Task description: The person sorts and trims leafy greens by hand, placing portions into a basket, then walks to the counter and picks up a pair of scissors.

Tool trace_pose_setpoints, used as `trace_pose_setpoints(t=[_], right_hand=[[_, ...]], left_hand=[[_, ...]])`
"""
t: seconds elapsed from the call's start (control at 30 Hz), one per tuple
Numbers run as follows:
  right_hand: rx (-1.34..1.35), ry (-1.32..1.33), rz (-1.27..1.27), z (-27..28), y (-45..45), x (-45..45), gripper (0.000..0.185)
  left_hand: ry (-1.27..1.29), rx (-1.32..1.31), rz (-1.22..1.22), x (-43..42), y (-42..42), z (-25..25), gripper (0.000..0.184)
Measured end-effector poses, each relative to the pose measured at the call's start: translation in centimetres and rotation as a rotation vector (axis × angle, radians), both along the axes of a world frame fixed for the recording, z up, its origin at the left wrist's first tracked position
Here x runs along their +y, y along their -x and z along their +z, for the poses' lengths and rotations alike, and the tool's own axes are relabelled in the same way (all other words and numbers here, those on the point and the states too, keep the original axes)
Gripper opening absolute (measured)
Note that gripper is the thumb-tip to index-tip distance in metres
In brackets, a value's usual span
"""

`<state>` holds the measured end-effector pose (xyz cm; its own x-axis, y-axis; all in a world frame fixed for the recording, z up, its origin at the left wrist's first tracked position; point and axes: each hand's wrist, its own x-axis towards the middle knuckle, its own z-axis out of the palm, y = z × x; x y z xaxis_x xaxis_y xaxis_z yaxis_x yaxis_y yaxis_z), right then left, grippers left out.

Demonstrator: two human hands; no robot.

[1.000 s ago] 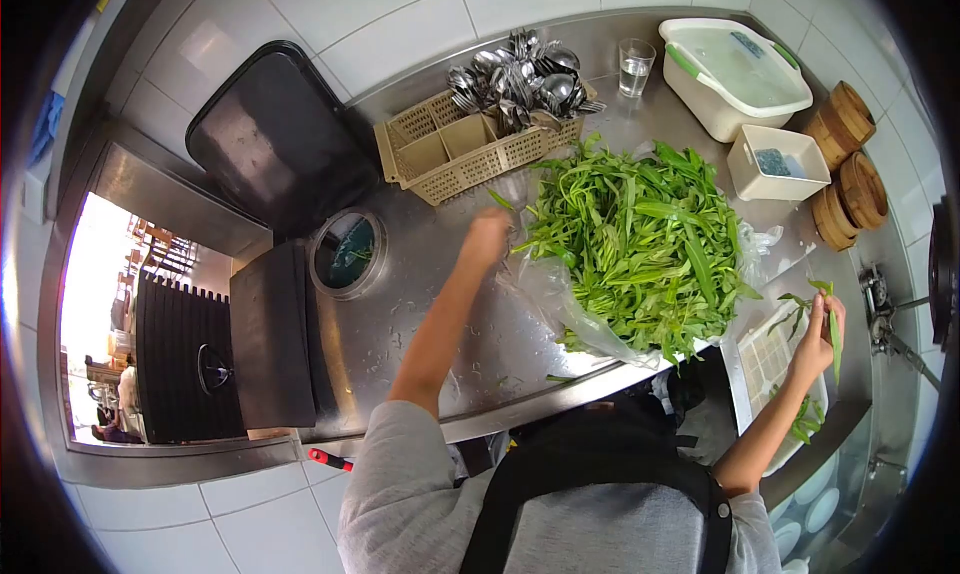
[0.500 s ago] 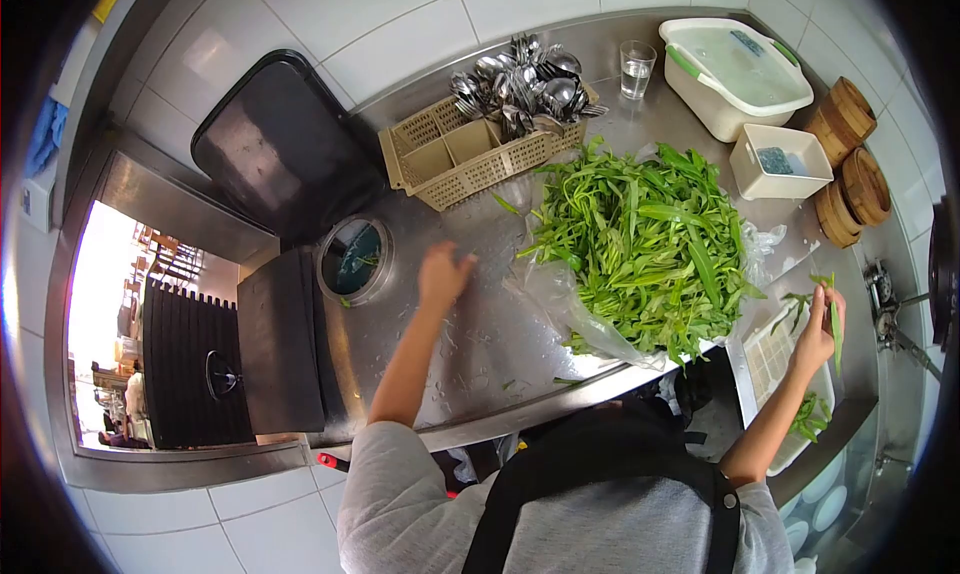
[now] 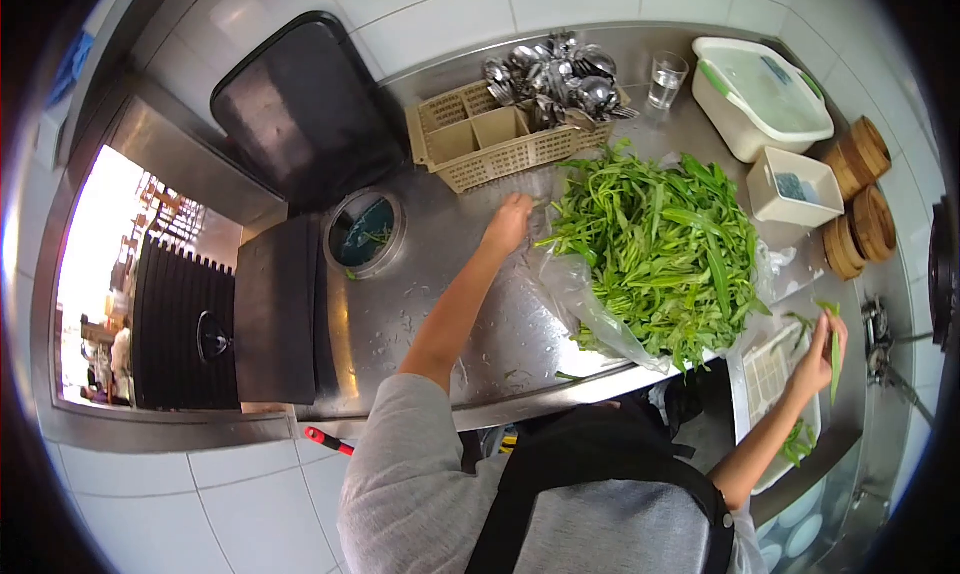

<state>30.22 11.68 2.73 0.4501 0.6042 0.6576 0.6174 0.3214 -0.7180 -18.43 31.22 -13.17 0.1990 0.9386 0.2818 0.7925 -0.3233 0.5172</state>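
Note:
A big heap of leafy greens (image 3: pixel 660 254) lies on a clear plastic bag (image 3: pixel 600 309) on the steel counter. My left hand (image 3: pixel 510 224) is at the heap's left edge, below the cutlery rack, with its fingers closed; what they hold, if anything, is too small to name. Over on the right, my right hand (image 3: pixel 825 354) is closed on a few green stems with hanging leaves (image 3: pixel 836 359). Beneath that hand and forearm is a white tray (image 3: pixel 750 414) with some greens (image 3: pixel 798 442) in it. Left of my left hand, a round opening (image 3: pixel 365 234) holds scraps of green.
Behind the heap stand a beige rack (image 3: pixel 515 152) of cutlery (image 3: pixel 560 79), a glass (image 3: pixel 666 79), a lidded white tub (image 3: pixel 765 94) and a small white bin (image 3: pixel 795 186). Bamboo steamers (image 3: pixel 860 234) stand at right near a tap (image 3: pixel 880 344). A black tray (image 3: pixel 300 104) leans at left.
My left hand went left, open, toward the round opening, then came back to the heap's edge and closed. My right hand has kept its hold on the stems. The view has shifted slightly.

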Motion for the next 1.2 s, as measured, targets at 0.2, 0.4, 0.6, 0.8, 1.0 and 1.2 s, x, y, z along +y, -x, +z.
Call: trace_pose_setpoints(t=[0.2, 0.4, 0.6, 0.8, 1.0, 1.2], right_hand=[[0.122, 0.046, -0.193, -1.4, -2.9, -2.4, 0.015], [0.161, 0.052, -0.2, -2.0, -2.6, -1.1, 0.022], [0.193, 0.081, -0.097, -2.1, 1.2, 1.4, 0.021], [0.164, 0.038, -0.005, -1.2, 3.2, 2.2, 0.019], [0.153, 0.004, -0.016, -1.3, 1.8, 1.0, 0.015], [0.179, 0.046, -0.077, -1.0, 1.9, 0.1, 0.016]], left_hand=[[-0.69, -0.068, 0.691, -4.4, 14.6, 5.6, 0.013], [0.058, 0.349, 1.279, -12.5, 22.2, 4.5, 0.037], [0.203, -0.415, 1.168, -15.5, 26.7, 1.0, 0.009], [0.004, 0.23, 0.89, -11.2, 25.4, 2.1, 0.026], [0.055, 0.092, -0.175, -14.2, 7.0, 8.5, 0.021], [0.222, -0.063, -0.774, -21.4, -4.3, 0.9, 0.023]])
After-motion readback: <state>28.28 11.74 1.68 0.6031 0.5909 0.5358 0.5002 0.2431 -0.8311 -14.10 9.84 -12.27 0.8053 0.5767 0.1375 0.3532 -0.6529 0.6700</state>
